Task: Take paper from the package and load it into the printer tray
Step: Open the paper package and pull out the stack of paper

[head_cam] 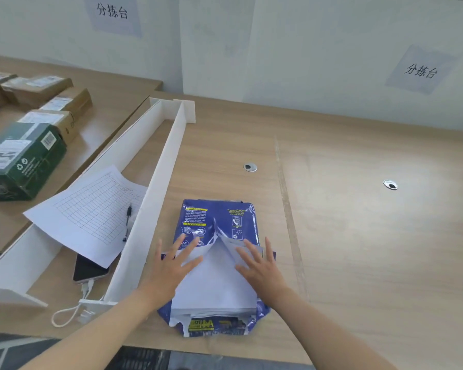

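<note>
Lying near the front edge of the bench, w/ its torn end toward the person, the pack has its wrapper split so the paper shows. Left hand and right hand press flat on the flaps, fingers spread, gripping nothing, prob. parting them to free sheets. No printer tray in view.

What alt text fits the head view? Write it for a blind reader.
Two bare hands, left hand and right hand, rest flat on white paper inside a torn-open blue package on a wooden table; no printer is visible.
</note>
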Demonstrator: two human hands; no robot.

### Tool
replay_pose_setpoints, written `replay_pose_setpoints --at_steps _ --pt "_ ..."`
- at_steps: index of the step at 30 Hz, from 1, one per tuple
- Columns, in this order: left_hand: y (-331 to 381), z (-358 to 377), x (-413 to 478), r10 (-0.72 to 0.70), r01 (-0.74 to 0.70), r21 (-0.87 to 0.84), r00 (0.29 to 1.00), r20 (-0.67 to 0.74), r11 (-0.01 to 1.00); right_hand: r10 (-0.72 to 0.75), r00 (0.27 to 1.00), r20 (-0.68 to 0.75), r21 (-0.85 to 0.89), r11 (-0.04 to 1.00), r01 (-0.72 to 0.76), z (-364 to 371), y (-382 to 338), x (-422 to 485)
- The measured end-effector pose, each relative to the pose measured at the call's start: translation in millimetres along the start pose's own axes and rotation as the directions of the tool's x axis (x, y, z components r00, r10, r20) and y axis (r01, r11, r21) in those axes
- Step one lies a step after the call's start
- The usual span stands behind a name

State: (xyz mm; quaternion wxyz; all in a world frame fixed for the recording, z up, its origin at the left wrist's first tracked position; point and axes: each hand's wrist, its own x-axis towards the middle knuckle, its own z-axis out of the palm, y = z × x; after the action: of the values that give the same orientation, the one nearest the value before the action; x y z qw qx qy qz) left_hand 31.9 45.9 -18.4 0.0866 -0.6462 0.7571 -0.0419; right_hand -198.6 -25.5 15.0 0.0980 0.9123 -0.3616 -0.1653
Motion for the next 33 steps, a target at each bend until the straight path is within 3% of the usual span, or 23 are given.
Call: replay_pose_setpoints --at_steps 2,4,7,11,15,19,21,25,27,33 --pt "-2 8 6 0.12 -0.125 0.037 0.986 0.115 0.991 -0.034 0.996 0.082 -0.122 0.992 0.044 2 -2 5" --pt "-5 17 8 0.132 -0.141 0.014 0.95 0.282 0.99 -0.077 0.982 0.17 -0.073 0.993 0.091 10 -4 12" --pt "-6 23 9 0.081 -0.093 0.013 0.922 0.379 0.996 0.044 0.966 0.255 -0.046 0.998 -0.033 22 -8 21" --pt "-6 19 10 0.047 -0.03 -0.067 0.96 0.276 0.997 0.084 0.975 0.205 -0.031 0.996 -0.08 25 -15 30" --pt "0 13 10 0.107 -0.109 0.012 0.991 0.085 0.994 -0.038 0.99 0.138 0.013 0.999 0.036 33 -24 38" --pt "6 19 18 0.277 -0.274 0.099 0.961 -0.016 0.957 -0.138 0.979 0.152 0.215 0.971 0.103 36 -23 43" --pt "8 18 20 0.306 -0.308 0.052 0.951 0.051 0.95 -0.15 0.975 0.165 0.303 0.948 0.095 39 -20 43" --pt "2 25 23 0.236 -0.231 -0.047 0.956 0.176 0.972 -0.236 0.964 0.125 0.417 0.894 0.165 45 -9 37" --pt "-5 30 23 0.24 -0.228 -0.078 0.917 0.32 0.971 -0.26 0.956 0.134 0.441 0.88 0.177 48 -6 34" --pt "-4 34 22 0.298 -0.261 -0.148 0.883 0.363 0.954 -0.339 0.919 0.202 0.432 0.873 0.227 51 -18 31"
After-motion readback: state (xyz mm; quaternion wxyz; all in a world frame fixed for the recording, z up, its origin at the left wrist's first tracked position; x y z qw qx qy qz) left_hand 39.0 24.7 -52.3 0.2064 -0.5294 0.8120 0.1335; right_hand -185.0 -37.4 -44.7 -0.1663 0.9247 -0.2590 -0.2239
